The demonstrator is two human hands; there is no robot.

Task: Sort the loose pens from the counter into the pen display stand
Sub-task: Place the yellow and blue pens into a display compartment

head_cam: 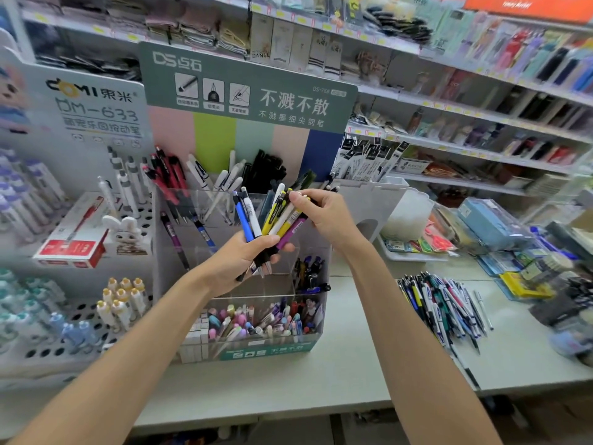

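My left hand [244, 261] grips a fanned bunch of pens [269, 216] in blue, white, yellow and purple, tips down, in front of the clear tiered pen display stand [308, 248]. My right hand [324, 213] pinches the top ends of the pens on the bunch's right side. The stand's back compartments hold red, white and black pens, and its front bin is full of pastel ones. A pile of loose pens [446, 306] lies on the pale counter [353, 374] to the right.
A white holed stand [80, 313] with pens and small bottles sits left of the display, with a red box [77, 239] on it. Packets, boxes and a tray [414, 252] crowd the counter's right end. Stocked shelves run behind.
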